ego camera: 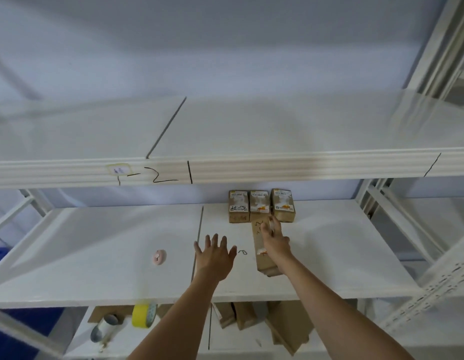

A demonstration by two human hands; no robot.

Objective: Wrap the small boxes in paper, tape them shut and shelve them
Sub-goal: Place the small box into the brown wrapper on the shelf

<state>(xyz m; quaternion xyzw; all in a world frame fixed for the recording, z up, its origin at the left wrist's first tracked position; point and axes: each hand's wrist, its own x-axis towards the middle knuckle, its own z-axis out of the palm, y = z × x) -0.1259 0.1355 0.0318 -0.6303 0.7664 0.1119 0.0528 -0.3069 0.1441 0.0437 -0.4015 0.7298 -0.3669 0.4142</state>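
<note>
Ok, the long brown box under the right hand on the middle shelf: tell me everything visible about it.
The long box looks like brown cardboard or paper wrap, with black handwriting on top and a torn pale label patch. It lies flat on the white middle shelf, pointing toward the three upright boxes at the back. The right hand rests on it, fingers extended.

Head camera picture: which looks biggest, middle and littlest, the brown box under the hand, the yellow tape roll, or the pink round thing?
1. Long brown paper-wrapped box under the right hand
2. Yellow tape roll, though it sits nearer the camera
3. Small pink round object

Left hand (215, 255) spread; right hand (275, 240) extended, fingers straight.
</note>
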